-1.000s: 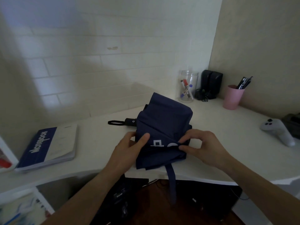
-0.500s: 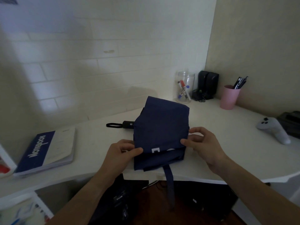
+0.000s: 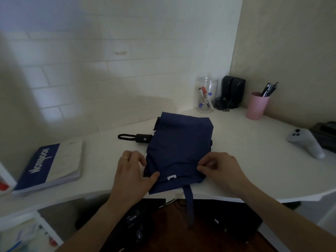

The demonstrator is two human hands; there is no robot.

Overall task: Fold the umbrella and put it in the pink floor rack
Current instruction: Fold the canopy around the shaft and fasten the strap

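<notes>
Two hands at the desk's [image 3: 254,160] front edge: left hand [image 3: 131,171] and right hand [image 3: 221,169] each pinch the side folds of the umbrella [image 3: 179,148], soft navy cloth lying flat between them, strap [image 3: 188,202] hanging over the edge.

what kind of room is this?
Likely a home desk or study corner: a white desk holds a notebook, a pink cup of pens, a jar of markers and a game controller.
</notes>
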